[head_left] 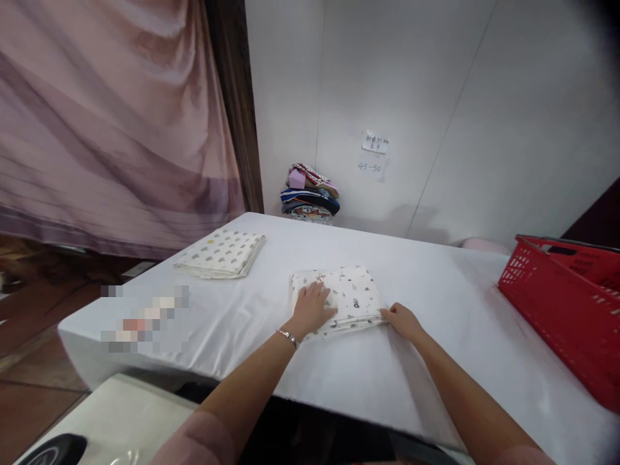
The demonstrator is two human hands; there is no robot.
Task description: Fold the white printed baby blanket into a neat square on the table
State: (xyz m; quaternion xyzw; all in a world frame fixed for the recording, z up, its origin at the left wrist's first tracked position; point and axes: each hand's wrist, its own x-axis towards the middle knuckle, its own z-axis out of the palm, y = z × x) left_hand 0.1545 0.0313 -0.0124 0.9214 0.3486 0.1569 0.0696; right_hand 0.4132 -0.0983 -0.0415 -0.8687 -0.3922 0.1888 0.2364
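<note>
A folded white cloth [351, 290] with small dark prints lies near the middle of the table. My left hand [312, 309] rests flat on its left part, fingers spread, a bracelet on the wrist. At the cloth's near right corner, my right hand [402, 320] pinches the folded edge between thumb and fingers. Farther left lies a second folded cloth [225, 254], cream with grey heart-like shapes and one yellow one; neither hand touches it.
A white sheet covers the table [450, 303]. At the right stands a red plastic basket [557, 310]. Folded fabrics [310, 194] are stacked by the wall behind. A pink curtain [111, 116] hangs at left. Something pixelated [145, 320] lies on the table's left end.
</note>
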